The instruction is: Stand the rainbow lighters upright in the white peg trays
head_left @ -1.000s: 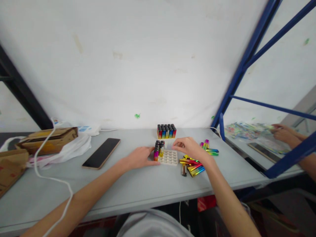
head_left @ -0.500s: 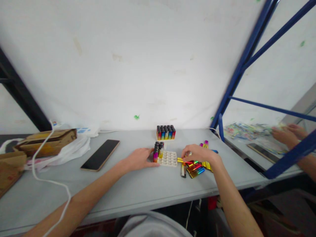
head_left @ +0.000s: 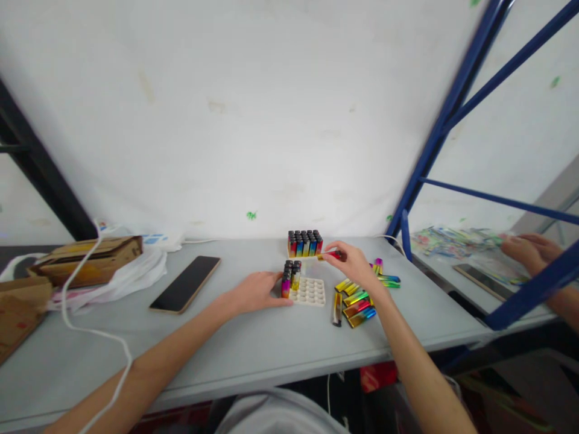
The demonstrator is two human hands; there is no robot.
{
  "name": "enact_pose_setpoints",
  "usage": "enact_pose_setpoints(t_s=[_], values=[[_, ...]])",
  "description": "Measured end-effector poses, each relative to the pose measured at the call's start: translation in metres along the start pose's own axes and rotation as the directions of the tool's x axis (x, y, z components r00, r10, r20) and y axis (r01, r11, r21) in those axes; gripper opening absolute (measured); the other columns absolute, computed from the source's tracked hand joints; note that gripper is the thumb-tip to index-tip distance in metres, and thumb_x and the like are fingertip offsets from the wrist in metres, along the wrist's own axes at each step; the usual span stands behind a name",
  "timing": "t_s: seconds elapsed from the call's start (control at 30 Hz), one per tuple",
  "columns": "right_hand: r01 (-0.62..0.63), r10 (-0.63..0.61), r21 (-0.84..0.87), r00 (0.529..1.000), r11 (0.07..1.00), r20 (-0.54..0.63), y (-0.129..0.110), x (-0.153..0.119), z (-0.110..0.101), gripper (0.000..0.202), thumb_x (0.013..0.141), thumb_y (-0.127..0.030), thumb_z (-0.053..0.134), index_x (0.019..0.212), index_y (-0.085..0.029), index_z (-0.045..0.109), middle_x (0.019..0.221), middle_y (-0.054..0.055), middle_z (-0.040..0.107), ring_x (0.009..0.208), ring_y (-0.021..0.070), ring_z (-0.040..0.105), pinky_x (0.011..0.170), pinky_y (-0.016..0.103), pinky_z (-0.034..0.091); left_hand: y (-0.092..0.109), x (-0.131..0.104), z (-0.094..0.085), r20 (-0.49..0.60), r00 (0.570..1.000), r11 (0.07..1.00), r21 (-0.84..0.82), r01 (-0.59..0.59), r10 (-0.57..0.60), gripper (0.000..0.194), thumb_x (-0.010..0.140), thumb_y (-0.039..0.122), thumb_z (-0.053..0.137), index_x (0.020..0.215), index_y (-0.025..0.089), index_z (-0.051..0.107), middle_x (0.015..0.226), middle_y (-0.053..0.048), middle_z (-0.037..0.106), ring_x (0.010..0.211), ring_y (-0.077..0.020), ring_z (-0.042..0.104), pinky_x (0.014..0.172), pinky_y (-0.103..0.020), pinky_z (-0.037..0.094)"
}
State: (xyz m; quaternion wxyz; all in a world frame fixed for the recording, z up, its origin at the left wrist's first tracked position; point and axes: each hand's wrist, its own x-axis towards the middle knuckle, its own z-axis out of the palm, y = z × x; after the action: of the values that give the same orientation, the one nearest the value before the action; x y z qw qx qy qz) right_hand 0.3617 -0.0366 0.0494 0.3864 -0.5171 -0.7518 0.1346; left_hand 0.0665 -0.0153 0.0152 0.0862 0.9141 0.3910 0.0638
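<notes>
A white tray with round holes (head_left: 313, 292) lies on the table, and several upright lighters (head_left: 286, 283) stand at its left end. My left hand (head_left: 261, 290) rests at that end, thumb and fingers apart around the tray's corner and touching it. Above and right of the tray, my right hand (head_left: 351, 260) pinches a red and gold lighter (head_left: 330, 256), held nearly flat. Loose shiny lighters (head_left: 360, 307) lie in a pile below my right hand. Behind the tray stands a full block of upright lighters (head_left: 306, 244) with black tops.
A phone (head_left: 185, 283) lies left of my left hand. Farther left are a cardboard box (head_left: 88, 260), a plastic bag (head_left: 115, 289) and a white cable (head_left: 97, 333). Blue metal bars (head_left: 427, 154) rise at the right; another person's hands (head_left: 529, 250) show beyond them.
My right hand has moved up and away from the pile, carrying a lighter toward the back block. More of the pile shows. My left hand has stayed at the tray.
</notes>
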Motion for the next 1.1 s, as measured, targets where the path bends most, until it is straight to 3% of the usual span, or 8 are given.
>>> enact_pose_setpoints(t_s=[0.1, 0.2, 0.37, 0.47, 0.53, 0.63, 0.7, 1.1], values=[[-0.070, 0.077, 0.142, 0.996, 0.987, -0.049, -0.002, 0.004, 0.012, 0.044, 0.090, -0.061, 0.061, 0.085, -0.018, 0.067, 0.070, 0.001, 0.062, 0.064, 0.0164, 0.053, 0.061, 0.028, 0.041, 0.001, -0.001, -0.002, -0.001, 1.000, 1.000, -0.003, 0.002, -0.002, 0.063, 0.087, 0.072, 0.060, 0.119, 0.018, 0.064, 0.116, -0.014, 0.075, 0.103, -0.0330, 0.071, 0.085, -0.036, 0.052], [-0.082, 0.099, 0.256, 0.994, 0.963, -0.053, -0.009, 0.004, 0.021, 0.056, 0.096, -0.070, 0.043, 0.076, -0.020, 0.057, 0.066, 0.000, 0.056, 0.065, 0.0164, 0.052, 0.063, 0.028, 0.043, 0.002, -0.001, -0.002, 0.011, 1.000, 1.000, 0.007, 0.015, -0.015, 0.064, 0.087, 0.072, 0.060, 0.121, 0.018, 0.063, 0.116, -0.014, 0.075, 0.105, -0.0338, 0.071, 0.086, -0.037, 0.052], [-0.123, 0.088, 0.491, 0.992, 0.862, 0.093, -0.024, 0.001, 0.032, 0.056, 0.098, -0.074, 0.034, 0.087, -0.022, 0.051, 0.071, -0.001, 0.058, 0.064, 0.0151, 0.055, 0.066, 0.028, 0.048, 0.001, 0.000, -0.001, 0.012, 1.000, 1.000, -0.001, 0.019, -0.019, 0.065, 0.086, 0.073, 0.060, 0.122, 0.019, 0.064, 0.116, -0.014, 0.075, 0.105, -0.0342, 0.071, 0.087, -0.037, 0.052], [-0.207, 0.164, 0.582, 0.978, 0.786, 0.126, -0.027, 0.001, 0.042, 0.054, 0.092, -0.078, 0.042, 0.088, -0.025, 0.046, 0.061, -0.008, 0.038, 0.048, 0.0114, 0.037, 0.049, 0.024, 0.036, -0.001, 0.000, 0.001, 0.001, 1.000, 1.000, -0.016, 0.001, -0.001, 0.066, 0.087, 0.073, 0.060, 0.124, 0.019, 0.063, 0.120, -0.014, 0.074, 0.107, -0.0338, 0.071, 0.089, -0.037, 0.052], [-0.222, 0.227, 0.568, 0.972, 0.792, 0.063, -0.026, 0.000, 0.048, 0.056, 0.089, -0.080, 0.044, 0.080, -0.025, 0.042, 0.059, -0.009, 0.030, 0.047, 0.0105, 0.027, 0.045, 0.024, 0.028, -0.002, 0.001, 0.002, -0.007, 1.000, 1.000, -0.019, -0.014, 0.014, 0.067, 0.087, 0.074, 0.058, 0.125, 0.019, 0.062, 0.122, -0.014, 0.074, 0.109, -0.0337, 0.070, 0.090, -0.036, 0.052], [-0.133, 0.214, 0.433, 0.966, 0.892, -0.144, -0.024, -0.003, 0.055, 0.058, 0.092, -0.076, 0.045, 0.067, -0.024, 0.039, 0.058, -0.005, 0.034, 0.053, 0.0116, 0.033, 0.050, 0.025, 0.028, -0.002, 0.001, 0.002, -0.004, 1.000, 1.000, 0.002, -0.012, 0.012, 0.066, 0.088, 0.074, 0.058, 0.123, 0.018, 0.063, 0.119, -0.014, 0.075, 0.108, -0.0346, 0.071, 0.089, -0.037, 0.052], [-0.088, 0.164, 0.334, 0.964, 0.939, -0.208, -0.024, -0.005, 0.058, 0.058, 0.093, -0.071, 0.047, 0.063, -0.023, 0.039, 0.058, -0.004, 0.037, 0.057, 0.0124, 0.035, 0.053, 0.026, 0.028, 0.000, 0.000, 0.001, 0.001, 1.000, 1.000, 0.014, -0.003, 0.003, 0.066, 0.088, 0.073, 0.058, 0.122, 0.017, 0.063, 0.117, -0.015, 0.075, 0.106, -0.0350, 0.071, 0.087, -0.037, 0.052], [-0.062, 0.085, 0.129, 0.980, 0.990, -0.181, -0.032, -0.009, 0.062, 0.044, 0.096, -0.055, 0.043, 0.066, -0.024, 0.039, 0.056, -0.004, 0.041, 0.057, 0.0138, 0.038, 0.058, 0.028, 0.028, 0.003, -0.001, -0.002, 0.009, 1.000, 1.000, 0.006, 0.013, -0.013, 0.063, 0.088, 0.070, 0.061, 0.122, 0.017, 0.064, 0.118, -0.014, 0.075, 0.107, -0.0349, 0.071, 0.088, -0.037, 0.052]])
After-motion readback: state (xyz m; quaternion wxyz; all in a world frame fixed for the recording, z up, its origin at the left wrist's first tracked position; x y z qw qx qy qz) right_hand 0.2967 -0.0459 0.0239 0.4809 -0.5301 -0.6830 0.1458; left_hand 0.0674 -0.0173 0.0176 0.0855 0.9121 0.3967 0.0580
